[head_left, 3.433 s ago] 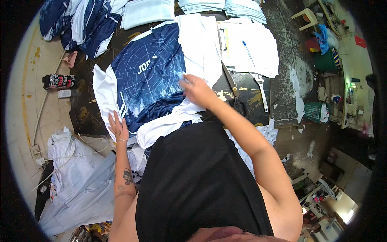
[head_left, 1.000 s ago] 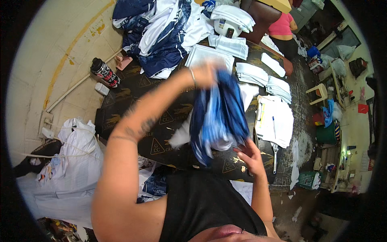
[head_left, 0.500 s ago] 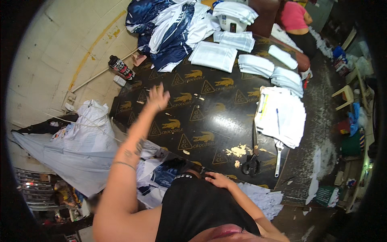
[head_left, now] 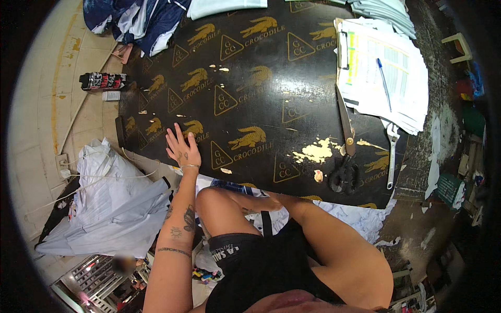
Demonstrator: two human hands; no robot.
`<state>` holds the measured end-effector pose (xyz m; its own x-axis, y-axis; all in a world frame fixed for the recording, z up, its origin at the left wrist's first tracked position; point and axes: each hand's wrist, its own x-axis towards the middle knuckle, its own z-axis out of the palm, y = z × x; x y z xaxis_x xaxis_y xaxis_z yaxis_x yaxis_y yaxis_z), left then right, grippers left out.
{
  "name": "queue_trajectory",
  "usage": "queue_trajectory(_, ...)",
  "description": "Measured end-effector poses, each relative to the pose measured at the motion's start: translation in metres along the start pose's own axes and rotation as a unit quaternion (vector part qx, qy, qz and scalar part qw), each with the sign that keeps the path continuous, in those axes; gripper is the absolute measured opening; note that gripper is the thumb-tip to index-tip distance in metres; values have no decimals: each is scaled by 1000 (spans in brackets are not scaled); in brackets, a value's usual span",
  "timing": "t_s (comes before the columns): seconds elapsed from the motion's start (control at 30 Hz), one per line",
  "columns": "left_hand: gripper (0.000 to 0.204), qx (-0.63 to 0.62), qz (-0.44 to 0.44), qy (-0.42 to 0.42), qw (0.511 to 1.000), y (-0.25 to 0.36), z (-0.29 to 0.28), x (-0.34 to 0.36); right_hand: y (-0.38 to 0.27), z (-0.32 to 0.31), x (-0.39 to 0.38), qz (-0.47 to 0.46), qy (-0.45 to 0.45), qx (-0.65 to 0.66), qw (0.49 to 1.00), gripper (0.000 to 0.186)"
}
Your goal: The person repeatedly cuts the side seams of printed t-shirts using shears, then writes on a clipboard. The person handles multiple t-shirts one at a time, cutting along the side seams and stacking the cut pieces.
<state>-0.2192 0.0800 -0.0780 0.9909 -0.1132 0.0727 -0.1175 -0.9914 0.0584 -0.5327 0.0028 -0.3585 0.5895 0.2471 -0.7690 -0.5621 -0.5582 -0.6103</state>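
now left hand flat on board near edge, fingers spread.

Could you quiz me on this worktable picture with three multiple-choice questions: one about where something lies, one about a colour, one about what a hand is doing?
1. Where do the black-handled scissors lie?
A. on the floor by the spray can
B. on the dark board, near its right front edge
C. on the pile of blue garments

2. What colour is the pen on the stack of papers?
A. blue
B. red
C. green

3. What is the left hand doing?
A. gripping the scissors
B. holding a wrench
C. resting open and flat on the board, holding nothing

Answers:
1 B, the scissors lie on the board just left of the metal wrench.
2 A, the pen shows blue against the white sheets.
3 C, its fingers are spread on the board's left front edge.
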Motion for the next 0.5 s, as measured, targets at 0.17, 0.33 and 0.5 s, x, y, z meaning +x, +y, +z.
queue_trajectory(0.17,68,4,7,14,1000,-7,3,2,7,-6,-8,5,-14,23,1000,41)
queue_trajectory(0.33,69,-6,7,8,1000,-6,1,2,-29,-32,-76,-104,-7,254,962,38)
queue_trajectory(0.5,78,15,-21,-67,997,-10,-1,7,-144,-124,-216,-299,-67,482,821,15)
